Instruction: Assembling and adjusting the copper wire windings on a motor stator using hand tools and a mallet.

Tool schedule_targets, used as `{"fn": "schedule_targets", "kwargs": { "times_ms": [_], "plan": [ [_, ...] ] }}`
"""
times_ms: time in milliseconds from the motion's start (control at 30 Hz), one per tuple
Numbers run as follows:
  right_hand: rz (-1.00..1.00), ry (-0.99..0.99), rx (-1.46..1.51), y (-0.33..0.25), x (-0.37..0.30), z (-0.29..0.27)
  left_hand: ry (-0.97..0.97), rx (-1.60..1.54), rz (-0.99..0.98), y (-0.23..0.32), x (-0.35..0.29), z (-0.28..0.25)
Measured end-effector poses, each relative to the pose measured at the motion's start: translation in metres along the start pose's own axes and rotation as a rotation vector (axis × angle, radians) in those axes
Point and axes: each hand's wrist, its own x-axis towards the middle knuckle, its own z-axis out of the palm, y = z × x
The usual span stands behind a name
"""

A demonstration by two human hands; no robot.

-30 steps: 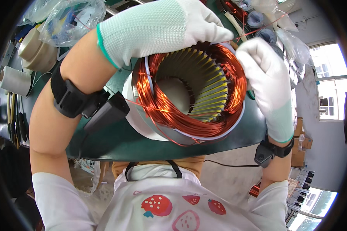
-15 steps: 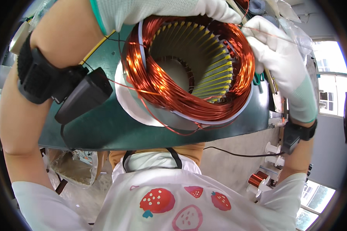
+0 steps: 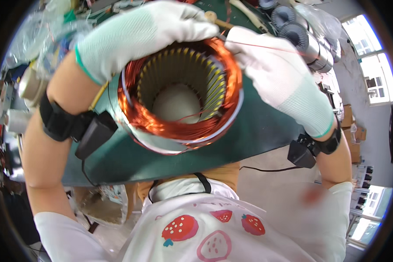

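A motor stator (image 3: 163, 126) with thick copper windings around its rim stands on the green table, its bore facing up and its slots edged in yellow. My left hand (image 3: 157, 32), in a white glove with a mint cuff, arches over its far left side. The left fingers are closed at the far rim; what they grip is hidden. My right hand (image 3: 275, 72), gloved alike, is pinched at the far right of the windings. A thin copper wire (image 3: 266, 46) runs from its fingertips across the back of the glove. The two sets of fingertips nearly meet.
The green table (image 3: 266, 129) curves close to my body. Rolled silver-grey cylinders (image 3: 308, 43) lie at the far right, plastic bags (image 3: 30, 46) and a pale spool (image 3: 30, 85) at the left. A lined bin (image 3: 102, 203) stands below. A black cable (image 3: 270, 169) hangs from my right wrist device.
The view has shifted, so the stator appears smaller and farther left. Both hands stay at its far rim, with the right fingertips closer to the left ones.
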Motion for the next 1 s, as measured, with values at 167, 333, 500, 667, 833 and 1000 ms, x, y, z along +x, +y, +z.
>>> {"fn": "schedule_targets", "kwargs": {
  "times_ms": [167, 333, 500, 667, 833, 1000],
  "plan": [
    [0.744, 0.413, 0.65, 0.077, -0.048, 0.01, 0.001, -0.219, -0.137, 0.008, -0.005, 0.001],
    [0.61, -0.023, 0.251, 0.102, -0.074, 0.081, 0.083, -0.217, -0.174, 0.017, -0.005, 0.002],
    [0.393, 0.065, 0.162, 0.118, -0.002, 0.129, 0.133, -0.286, -0.198, 0.014, -0.008, 0.006],
    [0.616, -0.207, -0.085, 0.107, 0.057, 0.144, 0.163, -0.229, -0.189, 0.017, -0.011, 0.006],
    [0.682, 0.013, 0.215, 0.118, 0.022, 0.148, 0.21, -0.226, -0.229, 0.016, -0.015, 0.007],
    [0.794, 0.079, 0.367, 0.139, -0.022, 0.144, 0.318, -0.179, -0.188, 0.009, -0.022, 0.008]
  ]
}}
